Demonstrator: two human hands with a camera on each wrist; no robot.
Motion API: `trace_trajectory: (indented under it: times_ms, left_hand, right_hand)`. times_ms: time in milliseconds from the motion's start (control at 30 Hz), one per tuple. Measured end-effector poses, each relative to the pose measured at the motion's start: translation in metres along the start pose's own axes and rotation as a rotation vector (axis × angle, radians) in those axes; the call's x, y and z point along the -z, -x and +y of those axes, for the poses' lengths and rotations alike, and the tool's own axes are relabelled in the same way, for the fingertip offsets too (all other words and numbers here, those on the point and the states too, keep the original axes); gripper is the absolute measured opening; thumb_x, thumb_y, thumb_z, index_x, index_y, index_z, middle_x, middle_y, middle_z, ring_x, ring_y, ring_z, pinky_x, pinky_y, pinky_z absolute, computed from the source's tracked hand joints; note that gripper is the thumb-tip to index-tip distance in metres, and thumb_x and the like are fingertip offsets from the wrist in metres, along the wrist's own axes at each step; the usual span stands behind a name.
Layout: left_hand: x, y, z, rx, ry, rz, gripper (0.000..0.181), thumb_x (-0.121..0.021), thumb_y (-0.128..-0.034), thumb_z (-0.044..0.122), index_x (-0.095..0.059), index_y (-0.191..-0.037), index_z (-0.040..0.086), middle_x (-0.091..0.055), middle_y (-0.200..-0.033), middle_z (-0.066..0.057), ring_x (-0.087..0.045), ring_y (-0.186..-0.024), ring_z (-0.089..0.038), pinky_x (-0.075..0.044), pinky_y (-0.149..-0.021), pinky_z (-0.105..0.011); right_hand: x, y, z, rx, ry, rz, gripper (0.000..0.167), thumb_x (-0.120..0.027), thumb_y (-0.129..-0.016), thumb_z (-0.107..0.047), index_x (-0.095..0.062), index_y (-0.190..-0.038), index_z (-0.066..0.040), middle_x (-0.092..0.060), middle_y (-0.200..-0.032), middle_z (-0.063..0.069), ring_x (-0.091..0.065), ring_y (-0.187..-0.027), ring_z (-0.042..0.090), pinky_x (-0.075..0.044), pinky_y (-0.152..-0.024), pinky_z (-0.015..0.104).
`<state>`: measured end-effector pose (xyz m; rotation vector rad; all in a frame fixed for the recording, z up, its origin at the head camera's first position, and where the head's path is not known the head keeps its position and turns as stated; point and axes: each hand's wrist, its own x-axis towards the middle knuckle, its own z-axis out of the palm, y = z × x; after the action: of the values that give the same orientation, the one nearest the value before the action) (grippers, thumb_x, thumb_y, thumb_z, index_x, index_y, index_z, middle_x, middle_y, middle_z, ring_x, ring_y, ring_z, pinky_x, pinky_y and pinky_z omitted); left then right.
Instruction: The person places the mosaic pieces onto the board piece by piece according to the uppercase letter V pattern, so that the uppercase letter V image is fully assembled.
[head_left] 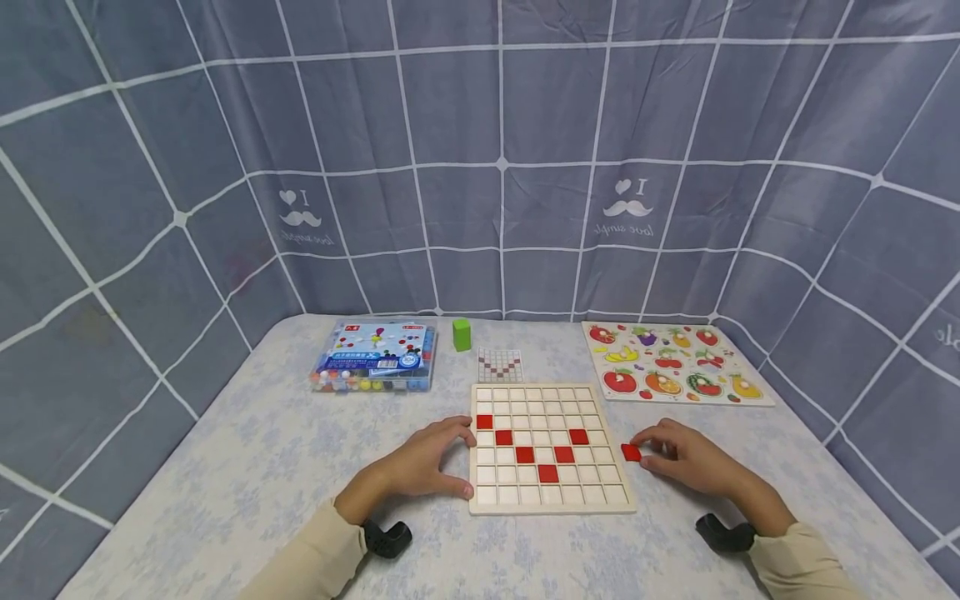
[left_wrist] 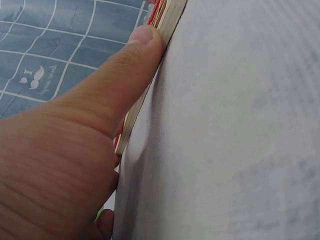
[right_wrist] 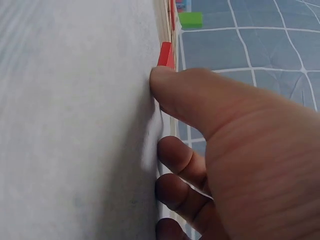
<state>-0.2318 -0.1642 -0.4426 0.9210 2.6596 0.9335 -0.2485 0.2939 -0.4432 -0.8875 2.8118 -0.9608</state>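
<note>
A square wooden grid board (head_left: 517, 503) lies flat on the table, its cells filled with pale tiles and several red ones. The red tiles form a V, reaching one row higher on the left. My left hand (head_left: 431, 458) touches the board's left edge, thumb near the front corner and fingers farther back. In the left wrist view, the thumb (left_wrist: 125, 65) rests against the board's side. Just right of the board, my right hand (head_left: 686, 457) pinches a red square tile (head_left: 631, 452) between thumb and fingers. That tile (right_wrist: 165, 55) stands out past the thumb in the right wrist view.
Behind the board lies a small pattern card (head_left: 500, 365). A green block (head_left: 461, 335) stands behind it to the left. A clear plastic box (head_left: 375, 357) of colored parts sits at the back left, a fruit puzzle board (head_left: 675, 367) at the back right. Curtains enclose the table.
</note>
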Motion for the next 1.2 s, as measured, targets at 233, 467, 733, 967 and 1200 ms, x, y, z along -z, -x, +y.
trace_trajectory:
  times_ms: [233, 467, 733, 967, 1200]
  left_hand:
    - [0.001, 0.001, 0.001, -0.007, 0.007, 0.001, 0.059, -0.084, -0.0815, 0.045, -0.053, -0.124, 0.018, -0.037, -0.157, -0.014, -0.031, -0.145, -0.037, -0.026, -0.113, -0.061]
    - [0.0, 0.0, -0.002, -0.002, 0.007, -0.001, 0.059, -0.084, -0.0813, 0.047, -0.053, -0.123, 0.02, -0.038, -0.157, -0.012, -0.031, -0.145, -0.036, -0.026, -0.113, -0.061]
    - [-0.001, 0.0, -0.003, 0.001, 0.001, 0.0, 0.059, -0.083, -0.0811, 0.049, -0.053, -0.123, 0.02, -0.038, -0.157, -0.012, -0.03, -0.146, -0.035, -0.025, -0.113, -0.06]
    - [0.0, 0.0, -0.002, 0.006, -0.005, 0.0, 0.06, -0.084, -0.0811, 0.048, -0.053, -0.124, 0.02, -0.037, -0.157, -0.012, -0.031, -0.145, -0.035, -0.026, -0.113, -0.06]
    - [0.0, 0.0, -0.001, 0.01, 0.008, -0.009, 0.06, -0.084, -0.0812, 0.048, -0.052, -0.124, 0.02, -0.037, -0.157, -0.012, -0.032, -0.145, -0.035, -0.026, -0.113, -0.06]
  right_hand:
    - [-0.001, -0.002, -0.001, 0.091, 0.023, 0.039, 0.019, -0.078, -0.089, -0.014, -0.07, -0.107, -0.016, -0.053, -0.088, -0.01, -0.047, -0.074, 0.007, -0.042, -0.062, 0.025]
    - [-0.004, -0.003, 0.001, 0.114, 0.031, 0.045, 0.017, -0.079, -0.088, -0.012, -0.071, -0.103, -0.016, -0.053, -0.084, -0.013, -0.047, -0.071, 0.004, -0.042, -0.061, 0.024]
    - [0.0, -0.008, 0.001, 0.072, 0.024, 0.007, 0.018, -0.078, -0.088, -0.011, -0.07, -0.103, -0.015, -0.053, -0.084, -0.011, -0.05, -0.074, 0.006, -0.044, -0.063, 0.024]
    - [0.001, -0.027, -0.004, 0.092, 0.102, 0.107, 0.024, -0.081, -0.085, -0.007, -0.07, -0.105, -0.012, -0.054, -0.085, -0.012, -0.051, -0.079, 0.008, -0.05, -0.069, 0.028]
    - [0.001, -0.062, -0.004, 0.14, 0.087, 0.099, 0.018, -0.077, -0.086, -0.004, -0.072, -0.102, -0.011, -0.056, -0.084, -0.011, -0.052, -0.078, 0.01, -0.049, -0.07, 0.031]
